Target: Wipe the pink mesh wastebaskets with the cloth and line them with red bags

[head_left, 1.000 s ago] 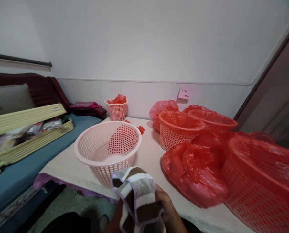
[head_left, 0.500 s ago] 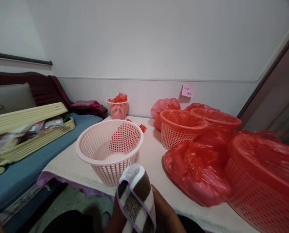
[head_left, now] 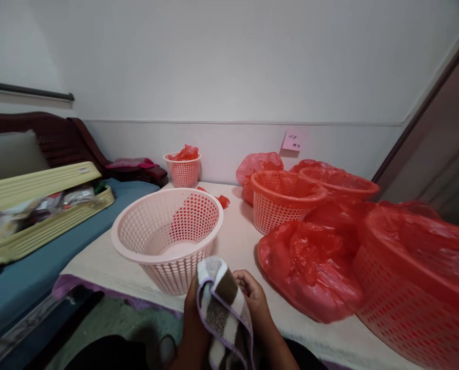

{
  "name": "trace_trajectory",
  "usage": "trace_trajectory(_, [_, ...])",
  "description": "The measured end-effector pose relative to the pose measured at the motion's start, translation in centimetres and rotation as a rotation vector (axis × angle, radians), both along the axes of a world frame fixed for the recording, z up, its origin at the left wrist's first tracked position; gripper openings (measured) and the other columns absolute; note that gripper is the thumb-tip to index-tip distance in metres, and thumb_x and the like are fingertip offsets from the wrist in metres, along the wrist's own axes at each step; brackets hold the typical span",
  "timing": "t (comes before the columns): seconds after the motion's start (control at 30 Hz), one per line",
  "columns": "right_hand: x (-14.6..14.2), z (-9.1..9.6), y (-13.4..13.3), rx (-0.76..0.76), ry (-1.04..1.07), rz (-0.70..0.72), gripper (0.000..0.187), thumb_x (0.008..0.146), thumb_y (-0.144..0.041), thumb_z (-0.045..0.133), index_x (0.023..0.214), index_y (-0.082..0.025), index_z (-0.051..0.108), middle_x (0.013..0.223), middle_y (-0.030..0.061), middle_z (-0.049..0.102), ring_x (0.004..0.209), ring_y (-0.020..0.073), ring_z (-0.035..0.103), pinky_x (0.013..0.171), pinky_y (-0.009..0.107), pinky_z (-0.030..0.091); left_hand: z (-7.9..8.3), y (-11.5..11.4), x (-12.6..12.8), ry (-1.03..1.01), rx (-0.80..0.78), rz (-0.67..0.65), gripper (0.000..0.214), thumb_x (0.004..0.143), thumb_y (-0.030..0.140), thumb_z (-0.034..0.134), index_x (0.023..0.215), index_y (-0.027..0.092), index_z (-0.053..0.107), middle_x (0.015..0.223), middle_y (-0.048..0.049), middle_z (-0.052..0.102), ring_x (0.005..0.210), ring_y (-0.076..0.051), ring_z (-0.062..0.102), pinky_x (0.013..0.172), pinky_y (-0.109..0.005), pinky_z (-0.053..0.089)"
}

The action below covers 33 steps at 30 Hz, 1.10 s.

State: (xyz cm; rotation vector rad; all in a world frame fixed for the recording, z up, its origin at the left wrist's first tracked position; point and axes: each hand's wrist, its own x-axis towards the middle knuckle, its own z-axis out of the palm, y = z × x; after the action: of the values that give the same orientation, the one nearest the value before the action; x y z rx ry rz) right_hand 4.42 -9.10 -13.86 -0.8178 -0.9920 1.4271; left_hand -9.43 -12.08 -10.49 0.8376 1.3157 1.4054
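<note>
A folded, striped towel (head_left: pixel 225 306) in grey, white and brown, edged with purple stitching, stands upright between my hands at the table's front edge. My left hand (head_left: pixel 191 308) grips it from the left side, with most of its fingers hidden behind the cloth. At the towel's right edge, my right hand (head_left: pixel 254 295) has its fingers curled in and pinched against the fabric. Just beyond my left hand, a pale pink plastic basket (head_left: pixel 168 257) sits with nothing inside it, its rim close to the towel's top.
Red plastic bags line baskets on the right, including a middle basket (head_left: pixel 287 200) and a large one (head_left: pixel 414 288). A filled red bag (head_left: pixel 310 272) lies between them. A small basket (head_left: pixel 184 172) stands by the wall. At left, an open yellow case (head_left: pixel 48 216) lies on a blue bed.
The towel has shifted slightly right and down relative to the pink basket. My right hand has come further out from behind the towel, its curled fingers now showing.
</note>
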Motion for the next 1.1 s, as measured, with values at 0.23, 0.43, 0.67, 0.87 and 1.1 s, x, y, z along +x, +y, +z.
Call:
trace_trajectory(0.23, [1.1,0.4,0.3,-0.011,0.062,-0.091,0.025,0.066,-0.029,0.077,0.089,-0.022,0.067,0.076,-0.0005,0.063,0.067,0.0137,0.055,0.059,0.022,0.041,0.4,1.1,1.7,0.082,0.15,0.086,0.033,0.066,0.041,0.07,0.093,0.022,0.064,0.08,-0.0037,0.069,0.078,-0.025,0.063,0.076,-0.035,0.05])
trace_trajectory(0.43, [2.1,1.9,-0.4,0.206,0.035,0.145,0.061,0.067,-0.054,0.077,0.117,-0.023,0.063,0.11,0.0085,0.065,0.102,0.0259,0.06,0.093,0.038,0.043,0.5,2.2,2.7,0.081,0.167,0.081,0.028,0.071,0.039,0.063,0.093,0.021,0.061,0.072,0.0003,0.065,0.066,-0.019,0.059,0.061,-0.029,0.047])
trace_trajectory(0.67, [2.0,2.3,-0.7,0.295,-0.244,0.192,0.071,0.07,-0.034,0.076,0.136,-0.022,0.049,0.129,0.0067,0.058,0.118,0.0281,0.052,0.102,0.036,0.037,1.2,2.6,2.8,0.167,0.127,-0.006,0.032,0.067,0.025,0.064,0.098,0.019,0.057,0.075,0.0007,0.065,0.071,-0.019,0.061,0.064,-0.027,0.047])
trace_trajectory(0.87, [1.8,0.9,0.4,0.168,-0.13,0.117,0.037,0.081,-0.036,0.063,0.115,-0.021,0.064,0.105,0.0032,0.068,0.093,0.0227,0.061,0.082,0.031,0.046,1.6,1.9,2.6,0.274,0.078,-0.015,0.025,0.071,0.024,0.061,0.095,0.019,0.06,0.08,-0.0009,0.067,0.076,-0.02,0.061,0.071,-0.028,0.046])
trace_trajectory(1.1, [2.8,0.6,1.2,-0.014,-0.012,0.032,0.031,0.078,-0.043,0.066,0.098,-0.02,0.071,0.082,0.002,0.071,0.083,0.0233,0.064,0.076,0.032,0.049,1.2,0.7,0.5,0.317,0.072,-0.104,0.022,0.07,0.026,0.065,0.091,0.02,0.061,0.075,0.0009,0.066,0.07,-0.019,0.059,0.065,-0.026,0.045])
